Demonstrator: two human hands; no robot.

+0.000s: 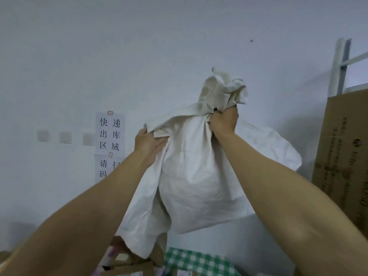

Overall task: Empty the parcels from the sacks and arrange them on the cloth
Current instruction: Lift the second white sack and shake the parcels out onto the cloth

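A pale wall (139,46) with paper signs (110,134) stood behind, and cardboard (344,152) leaned at the right. Below lay a green checked cloth (197,261), with parcels (127,263) at its left. The white sack (195,176) hung in the air above them, long axis near upright, bunched end up, loose end down. The right hand (224,122) clenched the bunched top; the left hand (148,144) gripped a fold lower down.

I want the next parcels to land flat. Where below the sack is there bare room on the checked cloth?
A bare patch of checked cloth shows right under the sack, bordered by the parcels on its left and the right forearm on its right. The lower-left corner is crowded with parcels. Arms hide the rest of the cloth.
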